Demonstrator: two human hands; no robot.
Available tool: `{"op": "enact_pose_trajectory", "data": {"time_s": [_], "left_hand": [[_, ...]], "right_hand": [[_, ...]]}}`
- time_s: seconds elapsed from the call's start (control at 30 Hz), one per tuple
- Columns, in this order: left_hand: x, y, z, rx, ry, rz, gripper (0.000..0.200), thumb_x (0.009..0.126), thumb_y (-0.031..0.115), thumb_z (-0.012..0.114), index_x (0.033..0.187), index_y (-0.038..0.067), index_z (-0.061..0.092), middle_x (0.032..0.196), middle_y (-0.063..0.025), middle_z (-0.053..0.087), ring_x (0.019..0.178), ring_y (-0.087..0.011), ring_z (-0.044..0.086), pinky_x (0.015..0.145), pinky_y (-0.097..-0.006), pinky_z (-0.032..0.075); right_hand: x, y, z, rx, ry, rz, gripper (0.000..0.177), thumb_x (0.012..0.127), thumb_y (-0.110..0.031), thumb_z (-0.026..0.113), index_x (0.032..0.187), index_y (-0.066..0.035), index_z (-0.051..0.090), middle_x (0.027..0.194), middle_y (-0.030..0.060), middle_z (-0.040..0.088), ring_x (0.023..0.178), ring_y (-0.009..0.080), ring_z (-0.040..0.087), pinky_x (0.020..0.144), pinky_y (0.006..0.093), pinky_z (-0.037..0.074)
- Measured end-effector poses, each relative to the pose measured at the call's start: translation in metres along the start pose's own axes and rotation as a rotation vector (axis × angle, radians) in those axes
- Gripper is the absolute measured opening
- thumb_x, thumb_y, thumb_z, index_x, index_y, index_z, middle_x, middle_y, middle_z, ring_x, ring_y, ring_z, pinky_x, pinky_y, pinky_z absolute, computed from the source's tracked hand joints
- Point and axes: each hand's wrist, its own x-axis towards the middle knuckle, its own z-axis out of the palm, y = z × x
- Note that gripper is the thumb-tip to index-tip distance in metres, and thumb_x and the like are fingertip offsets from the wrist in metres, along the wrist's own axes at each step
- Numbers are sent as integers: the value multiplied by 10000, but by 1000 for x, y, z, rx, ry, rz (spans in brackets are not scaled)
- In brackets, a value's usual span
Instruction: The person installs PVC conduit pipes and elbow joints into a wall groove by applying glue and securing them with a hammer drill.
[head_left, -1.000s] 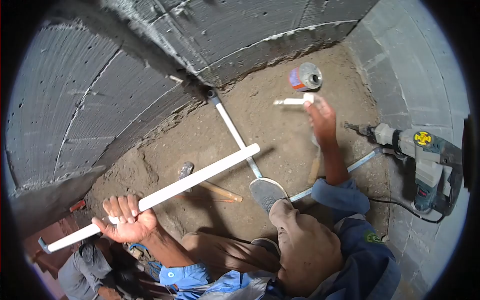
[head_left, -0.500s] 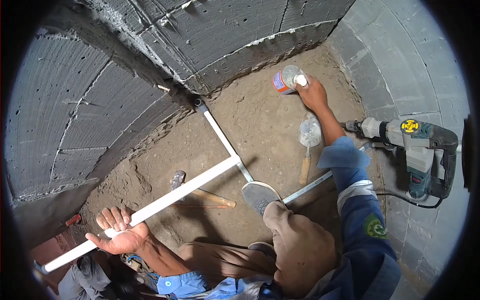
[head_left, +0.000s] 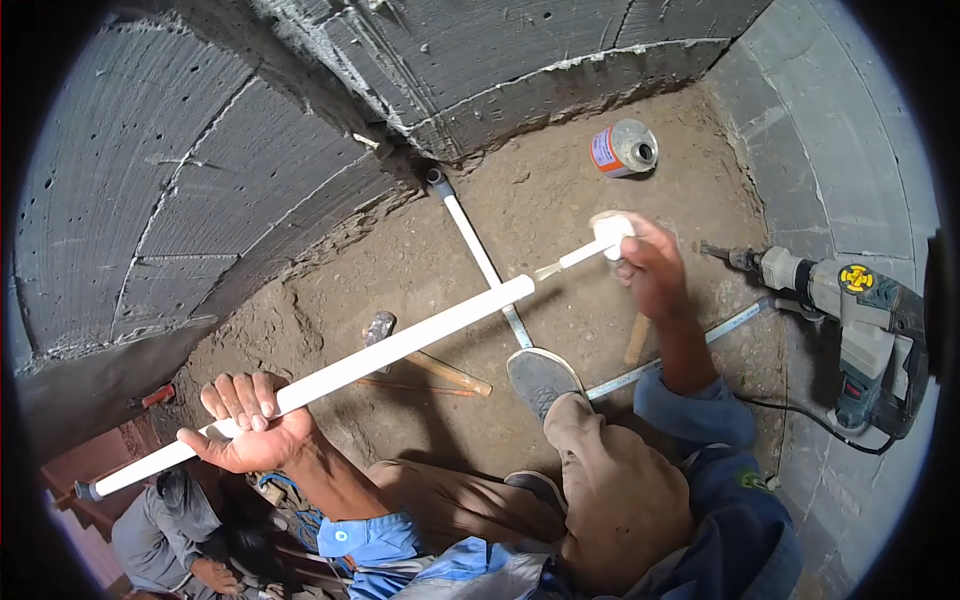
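Observation:
My left hand (head_left: pixel 250 425) is wrapped round a long white pipe (head_left: pixel 400 345), which slants up to the right. Between the fingers of my right hand (head_left: pixel 650 262) is the white cap of a brush (head_left: pixel 612 235). Its bristle tip (head_left: pixel 548 270) points at the pipe's open upper end, close beside it. Beyond my right hand an open can (head_left: pixel 622 148) with a red and purple label stands on the dirt, its top hole uncovered. Under the pipe, a thinner white pipe (head_left: pixel 470 238) runs along the ground from a grey elbow (head_left: pixel 435 178) near the wall.
A hammer (head_left: pixel 440 370) lies below the held pipe. At the right is a rotary drill (head_left: pixel 850 310) with a cable. A grey pipe (head_left: pixel 690 345) and a wooden handle (head_left: pixel 637 338) lie near my right arm. Another person (head_left: pixel 170 530) crouches at the lower left.
My right hand has lifted the capped brush out of the can and brought it down and left to the pipe's end. The view has shifted slightly.

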Motion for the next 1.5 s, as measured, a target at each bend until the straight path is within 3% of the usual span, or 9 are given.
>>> {"op": "enact_pose_trajectory", "data": {"time_s": [0.27, 0.47, 0.53, 0.63, 0.87, 1.03, 1.17, 1.37, 1.5], "left_hand": [[0, 2, -1, 17, -19, 4, 499, 957, 531, 567, 756, 97, 429, 598, -1, 389, 457, -97, 399, 457, -274, 379], [-1, 4, -6, 13, -67, -23, 505, 945, 523, 596, 811, 55, 457, 622, -26, 413, 478, -123, 429, 472, -278, 391], [0, 6, -12, -9, -74, -26, 548, 930, 561, 604, 894, 39, 441, 664, -32, 415, 482, -127, 429, 483, -288, 412], [3, 9, -22, 3, -90, -28, 617, 899, 604, 627, 950, 28, 410, 731, -50, 420, 501, -134, 435, 504, -300, 439], [6, 12, -30, 168, -62, 51, 696, 833, 714, 622, 880, 52, 413, 736, -53, 413, 531, -151, 465, 518, -304, 470], [11, 3, -31, 314, 292, 185, 556, 933, 659, 505, 790, 127, 430, 613, -17, 439, 499, -143, 494, 505, -305, 529], [6, -24, -12, 467, 406, 173, 459, 974, 567, 509, 772, 156, 469, 608, 12, 499, 558, -138, 511, 578, -263, 461], [-4, -52, 5, 581, 523, 195, 408, 1021, 509, 463, 794, 170, 475, 586, 31, 444, 525, -83, 480, 481, -208, 416], [-8, -49, -6, 546, 476, 163, 392, 1038, 481, 438, 817, 173, 538, 575, 23, 472, 476, -70, 474, 429, -197, 429]], "right_hand": [[18, 8, 11, -27, -75, 126, 355, 914, -235, 613, 1175, 5, 629, 797, -41, 551, 638, 5, 410, 545, 161, 314], [42, 8, -67, -245, 493, -79, 302, 931, -253, 649, 1104, -8, 683, 853, -7, 647, 691, 41, 512, 596, 204, 403], [53, 5, -101, -612, 767, -498, 326, 913, -281, 677, 1087, -6, 696, 916, 65, 703, 786, 138, 631, 701, 289, 495], [67, -4, -125, -860, 891, -344, 368, 880, -326, 710, 1090, -24, 698, 961, 129, 725, 881, 242, 687, 797, 357, 517], [122, 10, -123, -1261, 536, -221, 443, 848, -355, 708, 1163, -46, 673, 1098, 189, 687, 1007, 357, 666, 867, 433, 515], [121, -2, -108, -1618, 407, -74, 526, 847, -354, 680, 1262, -36, 624, 1132, 214, 650, 1061, 369, 641, 931, 454, 495], [124, 5, -109, -1602, 368, -47, 540, 839, -384, 688, 1236, -23, 635, 1188, 228, 616, 1113, 393, 610, 936, 468, 490], [131, 15, -107, -1514, 485, 54, 924, 721, -493, 794, 1430, -21, 435, 1382, 245, 465, 1217, 442, 524, 963, 496, 477], [127, 38, -106, -1314, 446, -179, 1054, 664, -415, 872, 1485, -37, 330, 1382, 244, 463, 1227, 429, 516, 1008, 494, 457]]}}
